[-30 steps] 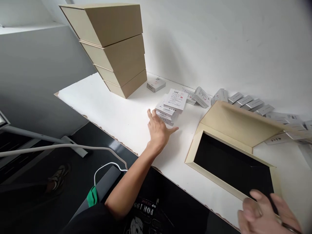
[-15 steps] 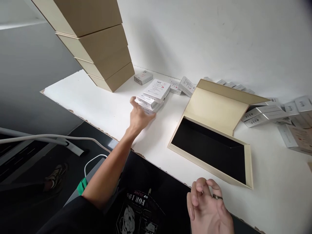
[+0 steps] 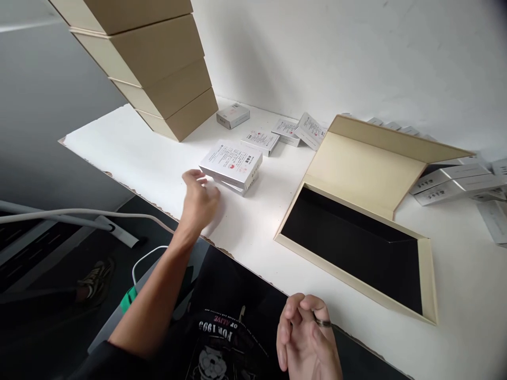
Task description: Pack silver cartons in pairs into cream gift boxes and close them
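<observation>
My left hand (image 3: 200,203) is open just left of a small stack of silvery-white printed cartons, its fingers bent and close to the near corner of the top carton (image 3: 230,162). That carton lies slightly askew on the one beneath. Whether a fingertip touches it, I cannot tell. Another flat carton (image 3: 261,141) lies just behind the stack. My right hand (image 3: 309,338), palm up with loosely curled fingers and a ring on one, holds nothing at the front edge of the table. Beyond it stands a cream gift box (image 3: 356,279) with its lid raised and a bare black interior.
A tall pile of cream boxes (image 3: 170,68) stands at the back left. More cartons lie along the wall, among them a single carton (image 3: 233,115) and a leaning carton (image 3: 310,131). Several others (image 3: 455,182) are heaped right of the lid. A cable (image 3: 99,214) runs beside the table.
My left hand has come nearer and to the left. Cartons it was at have shifted forward and turned, leaving one flat behind them. My right hand appears further left as the view shifts.
</observation>
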